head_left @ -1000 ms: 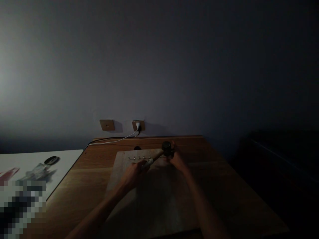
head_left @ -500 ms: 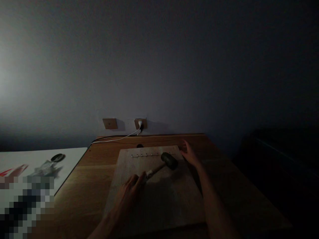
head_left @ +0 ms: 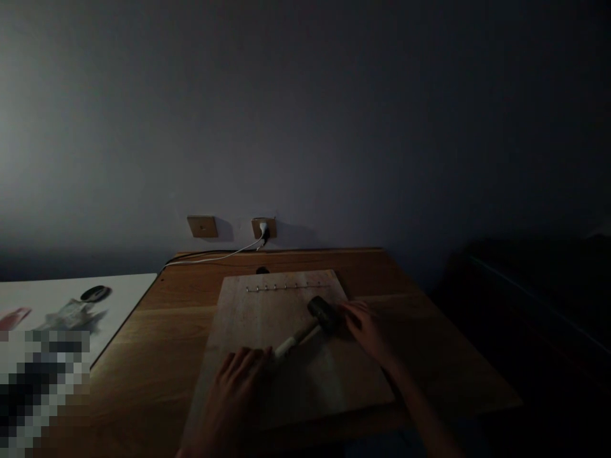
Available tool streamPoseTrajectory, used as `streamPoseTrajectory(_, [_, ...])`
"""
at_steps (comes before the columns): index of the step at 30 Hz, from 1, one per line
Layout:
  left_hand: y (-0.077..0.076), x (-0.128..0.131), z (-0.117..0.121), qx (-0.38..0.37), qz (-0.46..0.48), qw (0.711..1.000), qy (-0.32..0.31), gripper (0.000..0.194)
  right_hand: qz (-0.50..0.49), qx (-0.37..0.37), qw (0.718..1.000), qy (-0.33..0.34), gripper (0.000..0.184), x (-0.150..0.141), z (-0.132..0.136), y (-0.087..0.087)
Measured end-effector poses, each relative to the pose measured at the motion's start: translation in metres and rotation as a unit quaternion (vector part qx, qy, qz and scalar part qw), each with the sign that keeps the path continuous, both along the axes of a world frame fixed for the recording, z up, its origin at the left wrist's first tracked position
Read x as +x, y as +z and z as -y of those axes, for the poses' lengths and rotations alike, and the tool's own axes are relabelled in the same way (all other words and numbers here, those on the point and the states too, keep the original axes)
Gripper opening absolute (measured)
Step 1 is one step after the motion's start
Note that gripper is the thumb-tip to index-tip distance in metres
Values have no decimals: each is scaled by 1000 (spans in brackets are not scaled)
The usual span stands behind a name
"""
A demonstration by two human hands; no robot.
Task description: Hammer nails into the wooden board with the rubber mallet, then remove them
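Observation:
A pale wooden board (head_left: 267, 318) lies on a wooden table (head_left: 157, 331). A row of several small nails (head_left: 281, 287) stands near its far edge. A mallet with a dark head (head_left: 323, 312) and a light handle (head_left: 296, 338) lies on the board. My left hand (head_left: 238, 388) rests flat on the board by the end of the handle, fingers stretched out. My right hand (head_left: 365, 324) lies just right of the mallet head, fingers spread and touching or almost touching it. The room is very dark.
Two wall sockets (head_left: 203, 226) sit above the table's far edge, one with a white plug and cable (head_left: 224, 256). A white surface (head_left: 71, 305) with small objects adjoins the table on the left. Dark furniture (head_left: 525, 286) stands to the right.
The mallet has come down from the nails and now lies on the board. My left hand let go of the handle and flattened. My right hand moved from the board's far corner to the head.

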State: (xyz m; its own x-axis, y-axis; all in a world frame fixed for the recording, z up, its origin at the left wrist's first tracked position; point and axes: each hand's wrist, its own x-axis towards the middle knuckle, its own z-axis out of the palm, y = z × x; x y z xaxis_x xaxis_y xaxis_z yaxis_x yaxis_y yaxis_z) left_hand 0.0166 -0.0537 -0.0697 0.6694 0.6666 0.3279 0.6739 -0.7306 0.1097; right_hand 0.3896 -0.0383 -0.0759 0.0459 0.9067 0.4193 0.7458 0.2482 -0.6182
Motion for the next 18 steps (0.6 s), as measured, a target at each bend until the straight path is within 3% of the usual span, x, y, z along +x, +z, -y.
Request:
streamPoseTrajectory(2, [-2,-27,-12,8,49,997,57,44,17,7,1000,-6,36,-6,17,-3])
streamPoseTrajectory(5, [-4,-72,-27,-28,102,981,161,42,71,29,997,-31,34,-9,36,-11])
streamPoseTrajectory(9, [-6,-100,-31,-116,128,970,173,44,168,36,983,-58,34,-8,44,-19])
streamPoseTrajectory(14, [-2,-73,-26,-106,118,978,134,44,233,25,968,-93,35,10,43,-17])
streamPoseTrajectory(18, [3,-30,-32,-116,93,987,63,51,249,24,956,-153,34,52,44,-18])
